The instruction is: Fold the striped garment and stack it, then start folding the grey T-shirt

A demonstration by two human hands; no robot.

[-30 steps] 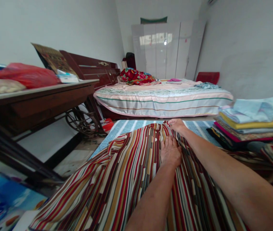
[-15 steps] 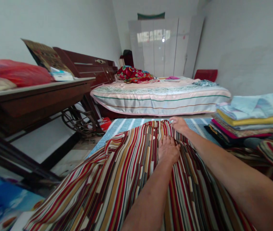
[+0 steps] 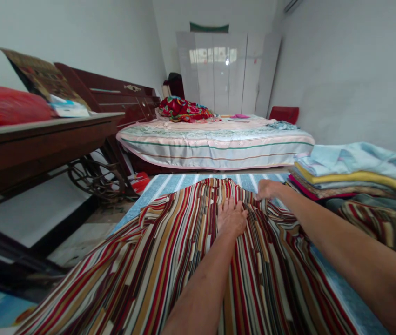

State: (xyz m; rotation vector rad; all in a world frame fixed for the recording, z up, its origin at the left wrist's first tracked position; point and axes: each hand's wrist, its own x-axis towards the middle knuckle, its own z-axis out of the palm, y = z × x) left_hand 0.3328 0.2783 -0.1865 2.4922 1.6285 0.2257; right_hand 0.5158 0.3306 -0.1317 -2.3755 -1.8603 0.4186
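Note:
A striped shirt (image 3: 184, 242) in red, tan, cream and black lies spread out, its collar end away from me, on a blue-and-white striped surface (image 3: 170, 182). My left hand (image 3: 231, 217) rests flat on the upper middle of the shirt, below the collar, fingers spread. My right hand (image 3: 268, 189) is at the shirt's right shoulder, its fingers closed on the cloth there; the fingertips are partly hidden.
Folded clothes (image 3: 351, 174) are stacked at the right, beside another striped garment (image 3: 375, 218). At the left stands a sewing table (image 3: 44, 144) with an iron wheel (image 3: 95, 174) beneath. A bed (image 3: 215, 144) and wardrobe (image 3: 222, 74) stand beyond.
My right hand has moved from the collar outward to the right shoulder, and the shirt's right side lies more spread out. My left hand stays flat on the shirt. The view has shifted slightly right.

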